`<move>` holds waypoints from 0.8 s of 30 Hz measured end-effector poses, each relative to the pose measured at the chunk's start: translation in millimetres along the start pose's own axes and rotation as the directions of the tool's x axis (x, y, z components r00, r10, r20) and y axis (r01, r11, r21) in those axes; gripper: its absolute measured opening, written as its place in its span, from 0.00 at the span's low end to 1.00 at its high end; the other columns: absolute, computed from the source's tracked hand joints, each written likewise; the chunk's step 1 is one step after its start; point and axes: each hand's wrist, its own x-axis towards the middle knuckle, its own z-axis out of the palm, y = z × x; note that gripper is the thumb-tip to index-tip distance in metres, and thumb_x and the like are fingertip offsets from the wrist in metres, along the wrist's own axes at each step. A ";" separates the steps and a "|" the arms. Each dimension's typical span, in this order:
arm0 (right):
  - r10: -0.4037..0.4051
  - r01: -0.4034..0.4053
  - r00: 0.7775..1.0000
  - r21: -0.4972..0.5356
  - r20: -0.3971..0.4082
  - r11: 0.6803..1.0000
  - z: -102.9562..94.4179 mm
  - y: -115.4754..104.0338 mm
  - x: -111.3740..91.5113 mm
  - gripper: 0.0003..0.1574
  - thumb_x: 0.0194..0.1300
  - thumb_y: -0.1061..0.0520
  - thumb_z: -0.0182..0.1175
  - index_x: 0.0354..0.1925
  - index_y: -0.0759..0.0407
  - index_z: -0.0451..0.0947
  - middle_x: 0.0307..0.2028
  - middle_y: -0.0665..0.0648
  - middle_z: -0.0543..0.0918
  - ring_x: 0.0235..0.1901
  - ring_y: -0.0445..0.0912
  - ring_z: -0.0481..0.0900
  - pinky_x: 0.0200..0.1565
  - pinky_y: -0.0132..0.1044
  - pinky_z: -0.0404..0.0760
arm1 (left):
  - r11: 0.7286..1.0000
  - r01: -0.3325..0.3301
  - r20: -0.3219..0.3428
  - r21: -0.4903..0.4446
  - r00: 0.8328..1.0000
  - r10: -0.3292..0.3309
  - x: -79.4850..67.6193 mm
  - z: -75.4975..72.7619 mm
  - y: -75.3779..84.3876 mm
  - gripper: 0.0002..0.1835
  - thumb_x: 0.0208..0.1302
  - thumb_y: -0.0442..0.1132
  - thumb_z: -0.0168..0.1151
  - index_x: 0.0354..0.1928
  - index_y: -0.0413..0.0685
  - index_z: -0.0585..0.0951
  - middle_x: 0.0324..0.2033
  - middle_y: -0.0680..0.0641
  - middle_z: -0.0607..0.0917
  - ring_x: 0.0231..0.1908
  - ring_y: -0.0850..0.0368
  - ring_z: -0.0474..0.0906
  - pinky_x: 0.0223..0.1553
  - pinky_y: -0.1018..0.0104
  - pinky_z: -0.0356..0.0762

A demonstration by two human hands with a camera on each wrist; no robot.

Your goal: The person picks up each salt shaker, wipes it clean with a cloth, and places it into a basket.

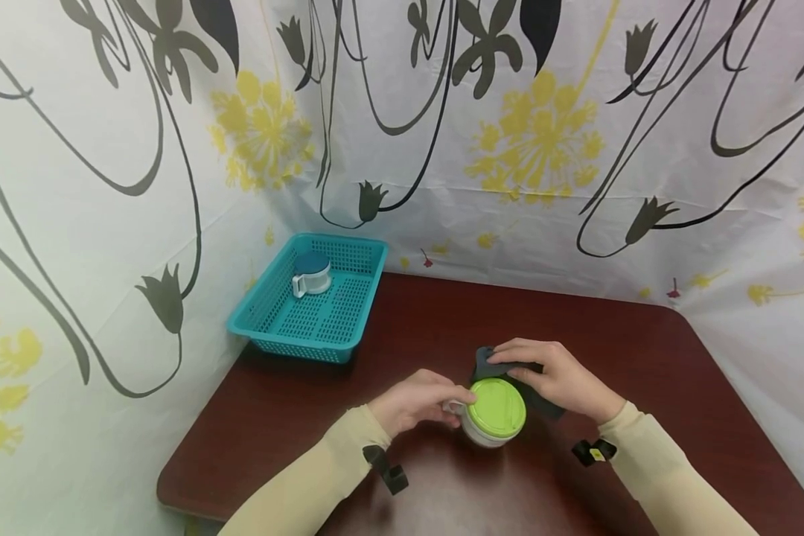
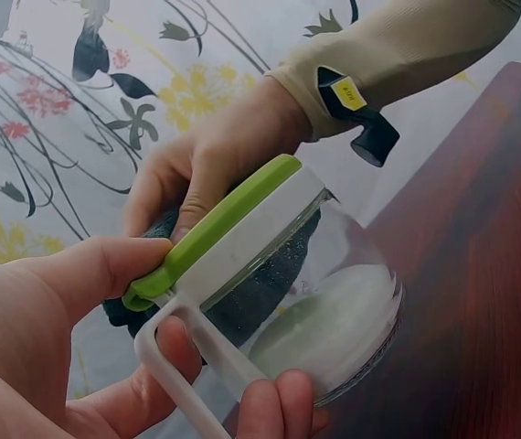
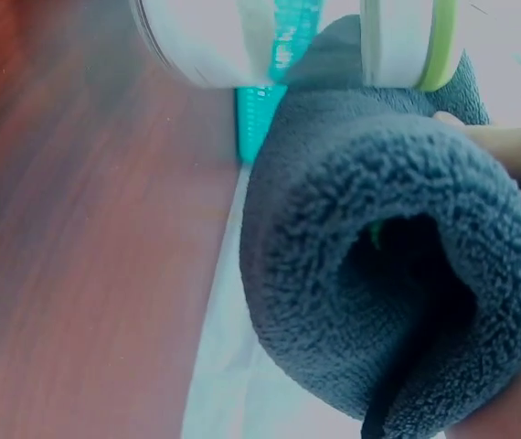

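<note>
A clear jar (image 2: pixel 334 265) with a green lid (image 1: pixel 497 407) and a white handle (image 2: pixel 183 366) is held over the front middle of the table. My left hand (image 1: pixel 423 403) grips it by the handle, thumb on the lid's edge and fingers through and under the handle. On the far side of the jar, my right hand (image 1: pixel 557 374) holds a dark grey-blue fuzzy cloth (image 3: pixel 379 247), folded over in a loop. In the left wrist view the cloth shows through the clear wall, right behind the jar.
A turquoise mesh basket (image 1: pixel 281 339) stands at the table's back left corner. Inside it sits a similar white-handled jar with a blue lid (image 1: pixel 312 263). The dark red-brown table (image 1: pixel 429 320) meets a patterned white curtain (image 1: pixel 402 149) at the back and sides.
</note>
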 end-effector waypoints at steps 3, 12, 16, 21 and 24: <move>-0.037 0.037 0.999 0.006 0.033 0.999 -2.4 -1.2 2.4 0.31 0.67 0.67 0.64 0.60 0.35 0.80 0.59 0.42 0.79 0.59 0.40 0.77 0.48 0.37 0.82 | 1.000 0.013 -0.008 0.014 1.000 -0.013 -0.1 1.0 1.1 0.10 0.55 0.42 0.76 0.28 0.42 0.87 0.25 0.47 0.84 0.28 0.54 0.82 0.45 0.50 0.84; -0.138 0.138 0.983 0.005 0.117 0.990 -1.9 -4.2 8.3 0.32 0.66 0.70 0.63 0.60 0.41 0.81 0.59 0.49 0.79 0.58 0.45 0.78 0.47 0.38 0.83 | 0.997 0.035 -0.048 0.068 0.998 -0.032 -1.4 4.2 -0.8 0.11 0.56 0.42 0.75 0.31 0.41 0.88 0.28 0.46 0.86 0.30 0.54 0.84 0.42 0.54 0.85; -0.138 0.135 0.977 0.025 0.162 0.990 2.5 -1.6 10.4 0.33 0.66 0.72 0.62 0.60 0.41 0.81 0.59 0.48 0.80 0.56 0.44 0.80 0.45 0.37 0.83 | 0.996 0.038 -0.048 0.075 0.998 -0.034 -3.4 5.6 0.4 0.11 0.56 0.42 0.75 0.32 0.40 0.88 0.29 0.46 0.87 0.31 0.54 0.84 0.42 0.54 0.85; -0.136 0.122 0.969 0.078 0.206 0.989 15.8 10.7 9.6 0.33 0.68 0.72 0.59 0.58 0.38 0.82 0.56 0.45 0.81 0.55 0.42 0.80 0.49 0.39 0.83 | 0.998 0.023 -0.025 0.058 0.999 -0.022 -6.5 7.4 3.0 0.11 0.56 0.42 0.75 0.32 0.40 0.88 0.29 0.46 0.86 0.31 0.53 0.85 0.44 0.50 0.84; -0.117 0.087 0.968 0.141 0.221 0.986 24.6 18.2 5.8 0.28 0.71 0.67 0.60 0.57 0.36 0.82 0.55 0.43 0.82 0.56 0.42 0.80 0.51 0.41 0.82 | 0.999 0.019 -0.018 0.048 1.000 -0.018 -7.8 8.3 3.5 0.11 0.57 0.42 0.75 0.31 0.40 0.87 0.29 0.45 0.86 0.31 0.53 0.85 0.45 0.48 0.83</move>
